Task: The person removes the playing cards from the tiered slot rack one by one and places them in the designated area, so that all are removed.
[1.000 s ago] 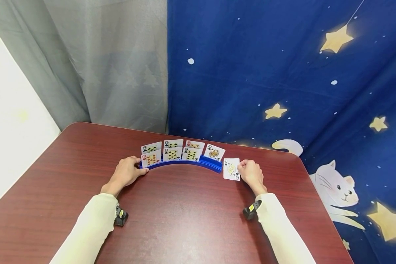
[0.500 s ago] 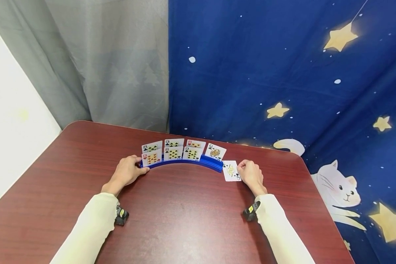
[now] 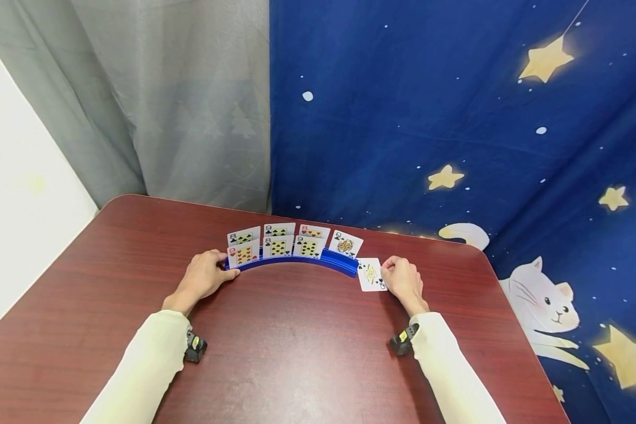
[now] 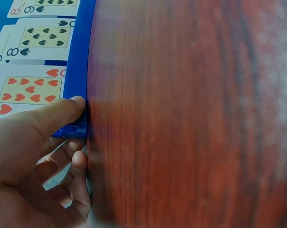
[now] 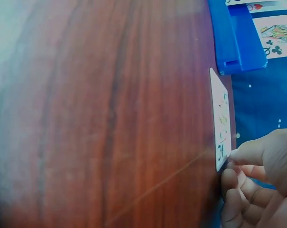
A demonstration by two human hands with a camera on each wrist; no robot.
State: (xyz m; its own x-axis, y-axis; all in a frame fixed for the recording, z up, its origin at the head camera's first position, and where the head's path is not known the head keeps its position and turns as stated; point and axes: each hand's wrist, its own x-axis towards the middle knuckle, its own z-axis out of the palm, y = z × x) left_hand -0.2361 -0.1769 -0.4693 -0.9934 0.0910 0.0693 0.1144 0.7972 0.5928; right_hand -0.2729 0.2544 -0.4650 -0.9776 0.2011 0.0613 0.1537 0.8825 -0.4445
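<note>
A curved blue card holder [image 3: 339, 261] stands toward the back of the table, bearing two rows of upright playing cards [image 3: 278, 246]. My left hand [image 3: 204, 274] grips its left end, the thumb [image 4: 70, 111] on the front edge beside a nine of hearts [image 4: 30, 90]. At the right end, a queen of clubs [image 3: 345, 244] leans in the rear slot. My right hand [image 3: 404, 281] pinches a black-suited face card [image 3: 372, 274] by its right edge, just beyond the holder's right end. In the right wrist view that card [image 5: 220, 121] is seen at a steep angle.
The reddish-brown wooden table [image 3: 286, 353] extends in front of the holder. Behind it hang a grey curtain [image 3: 201, 118] and a blue curtain [image 3: 360, 129] with stars. A black wrist camera [image 3: 401, 341] sits on the right wrist, another camera [image 3: 195, 346] on the left.
Over the last second the pinched card has tilted a little and dropped slightly beside the holder's end. The left hand has kept its grip, and the last half second shows almost no movement.
</note>
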